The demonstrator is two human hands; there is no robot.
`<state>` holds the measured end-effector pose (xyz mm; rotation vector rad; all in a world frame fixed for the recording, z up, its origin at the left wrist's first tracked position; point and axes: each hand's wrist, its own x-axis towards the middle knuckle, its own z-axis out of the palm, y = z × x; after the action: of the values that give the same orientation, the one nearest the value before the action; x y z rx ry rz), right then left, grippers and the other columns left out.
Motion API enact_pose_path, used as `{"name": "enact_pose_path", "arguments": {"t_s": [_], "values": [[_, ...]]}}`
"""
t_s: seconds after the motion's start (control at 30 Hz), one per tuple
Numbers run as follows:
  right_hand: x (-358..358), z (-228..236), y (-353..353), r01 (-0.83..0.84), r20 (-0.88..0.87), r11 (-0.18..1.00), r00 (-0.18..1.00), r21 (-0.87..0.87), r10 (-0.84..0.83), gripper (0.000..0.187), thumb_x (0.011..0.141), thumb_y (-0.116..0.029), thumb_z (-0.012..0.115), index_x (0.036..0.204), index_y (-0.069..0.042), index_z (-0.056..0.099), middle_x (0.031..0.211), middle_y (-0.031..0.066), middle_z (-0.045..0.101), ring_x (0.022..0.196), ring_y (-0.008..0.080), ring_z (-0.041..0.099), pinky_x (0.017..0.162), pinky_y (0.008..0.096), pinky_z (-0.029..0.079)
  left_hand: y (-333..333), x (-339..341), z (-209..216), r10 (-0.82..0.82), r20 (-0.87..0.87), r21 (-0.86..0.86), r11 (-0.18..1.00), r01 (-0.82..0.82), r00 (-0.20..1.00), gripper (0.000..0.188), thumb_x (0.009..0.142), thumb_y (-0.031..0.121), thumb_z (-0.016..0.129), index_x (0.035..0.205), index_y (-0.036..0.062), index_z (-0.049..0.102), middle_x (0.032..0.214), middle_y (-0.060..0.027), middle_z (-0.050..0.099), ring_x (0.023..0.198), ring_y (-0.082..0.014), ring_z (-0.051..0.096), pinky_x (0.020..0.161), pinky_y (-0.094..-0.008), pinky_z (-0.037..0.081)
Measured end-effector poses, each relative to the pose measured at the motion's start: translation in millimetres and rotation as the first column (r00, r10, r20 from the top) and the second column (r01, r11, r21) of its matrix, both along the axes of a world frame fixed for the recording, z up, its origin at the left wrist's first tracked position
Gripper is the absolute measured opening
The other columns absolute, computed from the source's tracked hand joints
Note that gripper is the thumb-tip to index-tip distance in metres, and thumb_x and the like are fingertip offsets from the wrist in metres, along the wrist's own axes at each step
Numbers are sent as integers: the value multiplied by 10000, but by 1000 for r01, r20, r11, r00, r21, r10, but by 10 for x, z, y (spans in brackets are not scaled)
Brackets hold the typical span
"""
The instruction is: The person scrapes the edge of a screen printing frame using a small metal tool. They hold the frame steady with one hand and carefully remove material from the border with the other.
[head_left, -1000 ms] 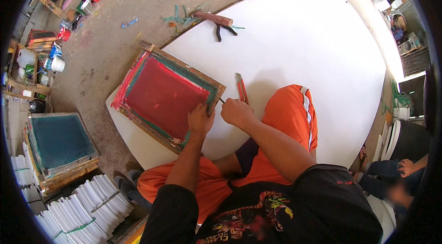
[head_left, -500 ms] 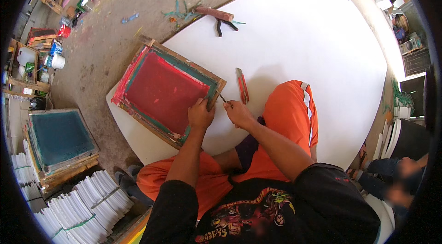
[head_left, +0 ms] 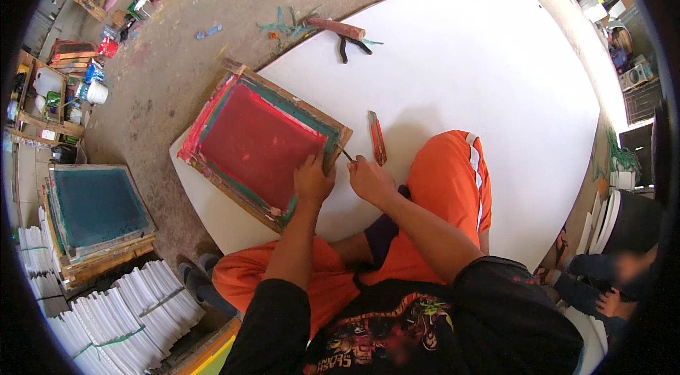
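Observation:
A wooden-framed printing screen with red mesh and a green border lies at an angle before me, on the left of the white board. My left hand holds its near right side, fingers resting over the frame's edge. In my right hand is a thin dark rod-like tool, its tip against the frame's right edge by the corner. The rest of that tool is hidden in my fist. Just right of there lies a red box cutter on the board.
The white board spreads under my crossed legs. At its far edge are black-handled pliers and a reddish-brown roll. Left stand a stack of blue-green screens and tied paper bundles. Another person sits at right.
The whole view has shifted slightly right and down. Both my hands keep nearly the same places at the printing screen, the rod-like tool still at its edge.

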<state>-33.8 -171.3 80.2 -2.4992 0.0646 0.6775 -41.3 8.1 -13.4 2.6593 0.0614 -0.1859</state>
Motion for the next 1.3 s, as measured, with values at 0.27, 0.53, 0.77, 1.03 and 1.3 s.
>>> {"name": "enact_pose_path", "arguments": {"t_s": [0.27, 0.53, 0.77, 1.03, 1.3], "values": [[-19, 19, 1, 29, -8, 1000, 1000, 6, -29, 429, 1096, -328, 473, 1204, 64, 611, 1053, 337, 728, 1029, 516, 719, 920, 631, 553, -132, -70, 84, 15, 81, 177, 984, -29, 997, 616, 956, 522, 673, 1376, 74, 636, 1239, -136, 641, 1141, -360, 661, 992, -542, 487], [76, 163, 106, -94, 74, 987, 992, -127, 104, 361, 1077, -267, 513, 1096, 60, 663, 978, 289, 749, 967, 453, 754, 800, 563, 610, -37, -32, 3, -25, 72, 27, 999, 23, 997, 500, 959, 493, 710, 1226, 71, 693, 1130, -101, 663, 1055, -351, 674, 917, -541, 504], [250, 224, 52, 222, -402, 969, 901, 111, -161, 497, 1089, -376, 512, 1046, 94, 669, 797, 236, 724, 603, 343, 733, 581, 466, 606, -52, -58, 13, -12, 152, 25, 1000, 8, 988, 456, 951, 473, 721, 1156, 66, 701, 1117, -95, 662, 1024, -358, 679, 885, -537, 512], [70, -169, -97, 362, -434, 851, 883, 381, -181, 500, 1110, -425, 466, 983, 35, 614, 607, 100, 555, 434, 261, 588, 406, 437, 484, -29, -16, 56, -32, 81, 36, 999, 29, 996, 444, 966, 472, 699, 1153, 70, 706, 1106, -101, 659, 1024, -357, 680, 871, -534, 509], [41, -834, -277, -108, 281, 994, 955, 17, 99, 551, 1111, -494, 462, 1153, 20, 657, 655, 122, 590, 457, 257, 604, 408, 430, 484, -67, -3, 49, -15, 95, 14, 1000, 14, 995, 461, 969, 488, 694, 1167, 72, 716, 1132, -95, 672, 1063, -351, 683, 903, -542, 514]]}}
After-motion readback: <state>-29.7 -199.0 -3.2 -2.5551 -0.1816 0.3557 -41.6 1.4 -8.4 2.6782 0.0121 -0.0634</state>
